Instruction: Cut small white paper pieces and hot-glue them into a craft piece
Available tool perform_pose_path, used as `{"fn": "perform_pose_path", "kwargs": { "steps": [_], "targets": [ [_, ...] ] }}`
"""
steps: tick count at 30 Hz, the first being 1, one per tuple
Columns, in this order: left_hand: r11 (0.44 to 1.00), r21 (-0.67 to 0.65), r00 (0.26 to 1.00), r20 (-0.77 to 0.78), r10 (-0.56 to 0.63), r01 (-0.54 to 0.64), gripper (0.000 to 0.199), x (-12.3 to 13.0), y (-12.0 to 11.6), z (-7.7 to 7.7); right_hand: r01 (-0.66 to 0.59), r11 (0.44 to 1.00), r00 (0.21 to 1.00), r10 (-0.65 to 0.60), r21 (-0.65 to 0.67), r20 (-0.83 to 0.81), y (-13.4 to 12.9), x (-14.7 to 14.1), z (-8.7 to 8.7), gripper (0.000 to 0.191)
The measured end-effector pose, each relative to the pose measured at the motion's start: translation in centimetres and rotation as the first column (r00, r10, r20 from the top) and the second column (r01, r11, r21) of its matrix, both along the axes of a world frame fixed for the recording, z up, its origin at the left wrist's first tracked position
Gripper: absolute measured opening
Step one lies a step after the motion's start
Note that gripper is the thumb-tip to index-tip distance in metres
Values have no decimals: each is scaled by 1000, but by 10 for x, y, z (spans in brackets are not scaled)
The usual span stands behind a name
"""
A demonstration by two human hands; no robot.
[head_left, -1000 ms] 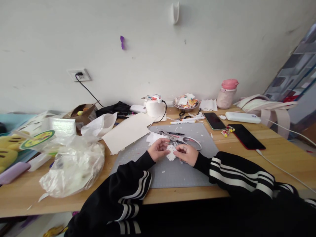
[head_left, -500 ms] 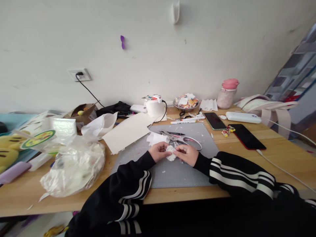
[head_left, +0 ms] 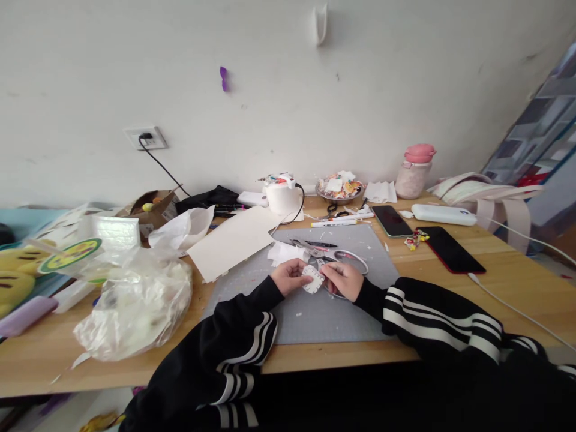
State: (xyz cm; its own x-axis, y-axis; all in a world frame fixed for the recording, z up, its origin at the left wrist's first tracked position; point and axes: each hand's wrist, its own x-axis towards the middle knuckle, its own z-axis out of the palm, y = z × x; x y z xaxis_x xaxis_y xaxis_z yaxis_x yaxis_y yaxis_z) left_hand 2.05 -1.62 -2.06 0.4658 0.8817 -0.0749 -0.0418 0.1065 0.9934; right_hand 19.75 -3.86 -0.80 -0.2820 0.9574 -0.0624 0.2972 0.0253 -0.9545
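Observation:
A small white paper cutout (head_left: 312, 281) with a scalloped edge and small dark marks is held up over the grey cutting mat (head_left: 333, 321). My left hand (head_left: 290, 277) pinches it from the left, thumb on its face. At its upper right edge, the fingertips of my right hand (head_left: 342, 279) are pinched together; the exact contact is too small to make out. Just behind the hands lie scissors (head_left: 352, 259) with white-grey handles, partly hidden by my right hand. Crumpled white paper (head_left: 287, 253) rests beyond my left hand.
A large white sheet (head_left: 236, 243) lies at the back left, near a clear plastic bag (head_left: 135, 312). Markers (head_left: 333, 222), a bowl of paper scraps (head_left: 339, 187) and two phones (head_left: 391, 221) sit toward the back and right. A pink-lidded bottle (head_left: 414, 171) stands by the wall.
My right fingers have shifted slightly right, from over the cutout to its edge, so more of its face shows. My left hand keeps its hold.

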Motion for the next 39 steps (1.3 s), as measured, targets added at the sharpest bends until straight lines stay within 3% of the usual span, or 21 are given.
{"fn": "perform_pose_path", "kwargs": {
  "steps": [6,14,17,19,21,23,26,29,32,36,39],
  "targets": [
    [1000,14,1000,-9,10,-10,51,1,0,-1,-13,1000,1000,13,-4,2,-1,-1,-2,21],
    [992,65,993,-48,108,-105,52,0,0,5,-19,1000,999,18,12,38,0,-1,-4,19],
    [983,95,988,4,157,-157,50,-4,3,8,-6,1000,1000,6,-15,5,1,-1,-5,21],
    [975,29,971,101,218,-222,48,-5,4,9,9,1000,999,-9,-18,-39,2,-1,-5,23],
    [963,-117,946,190,262,-243,48,-4,5,10,19,1000,996,-18,10,-85,2,0,-4,27],
    [950,-254,943,229,243,-183,53,-2,3,9,17,998,993,-10,55,-118,1,0,-2,30],
    [950,-313,970,231,79,-3,64,3,-3,2,-3,995,992,16,104,-126,-2,0,1,32],
    [971,-229,982,189,-25,68,60,6,-9,-8,-29,988,994,44,150,-96,-5,0,3,33],
    [997,-70,988,157,-15,26,52,8,-11,-12,-48,984,996,59,171,-63,-5,-1,1,31],
    [989,-116,990,97,103,-92,56,9,-6,-8,-34,989,999,35,144,-9,-4,-3,-2,28],
    [984,-133,989,74,125,-114,54,7,-1,-5,-58,988,998,53,140,41,-3,-4,-2,24]
  ]
}}
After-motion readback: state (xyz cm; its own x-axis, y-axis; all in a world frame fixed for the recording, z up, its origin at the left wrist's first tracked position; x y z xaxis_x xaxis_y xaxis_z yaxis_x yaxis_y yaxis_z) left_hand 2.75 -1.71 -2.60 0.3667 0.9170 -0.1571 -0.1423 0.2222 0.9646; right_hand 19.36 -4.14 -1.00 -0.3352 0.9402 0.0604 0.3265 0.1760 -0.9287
